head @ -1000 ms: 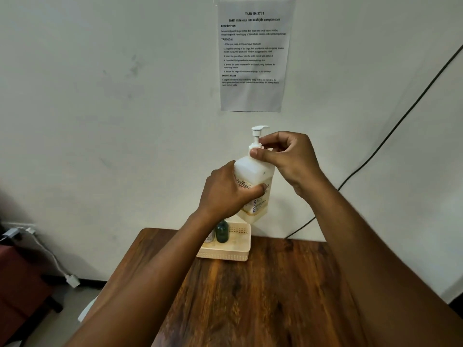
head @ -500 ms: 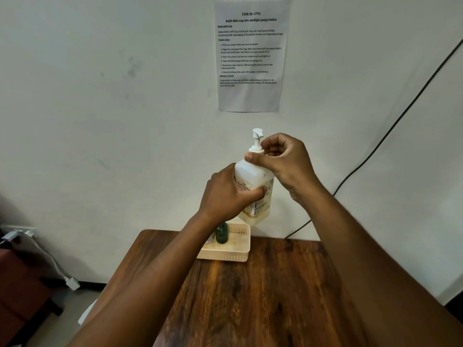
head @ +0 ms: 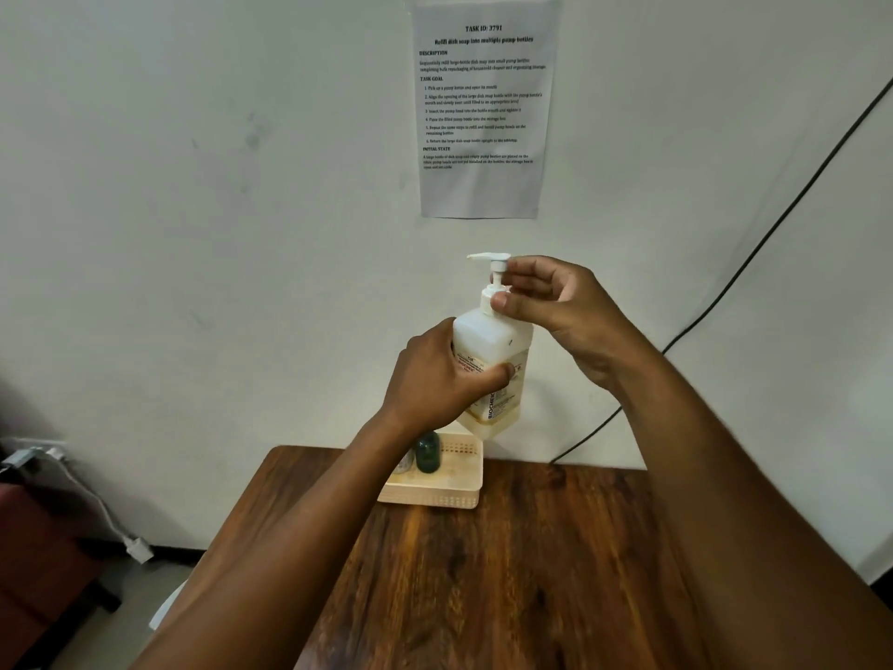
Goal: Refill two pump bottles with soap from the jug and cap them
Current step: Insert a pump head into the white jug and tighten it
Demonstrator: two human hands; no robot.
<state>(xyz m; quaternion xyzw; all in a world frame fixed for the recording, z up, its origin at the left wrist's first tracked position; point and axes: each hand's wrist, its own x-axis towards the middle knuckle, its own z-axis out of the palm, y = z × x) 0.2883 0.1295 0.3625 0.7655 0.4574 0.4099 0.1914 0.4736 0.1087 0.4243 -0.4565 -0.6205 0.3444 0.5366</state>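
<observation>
A white pump bottle (head: 497,350) with a printed label is held in the air above the far edge of the wooden table (head: 507,563). My left hand (head: 439,379) wraps its body from the left. My right hand (head: 555,307) pinches the white pump head (head: 493,270) at its collar, thumb in front. The spout points left. Below, a cream perforated basket (head: 449,490) holds a small dark green bottle (head: 427,452); another small item beside it is mostly hidden by my left forearm.
A printed task sheet (head: 483,108) hangs on the white wall straight ahead. A black cable (head: 754,253) runs diagonally down the wall at right. A white cable with a plug (head: 137,548) hangs at the lower left beside dark red furniture (head: 38,548).
The pump head has turned: its spout pointed right, then toward the camera, and now points left. My right hand's fingers shifted on the collar. The bottle and left hand stayed in place.
</observation>
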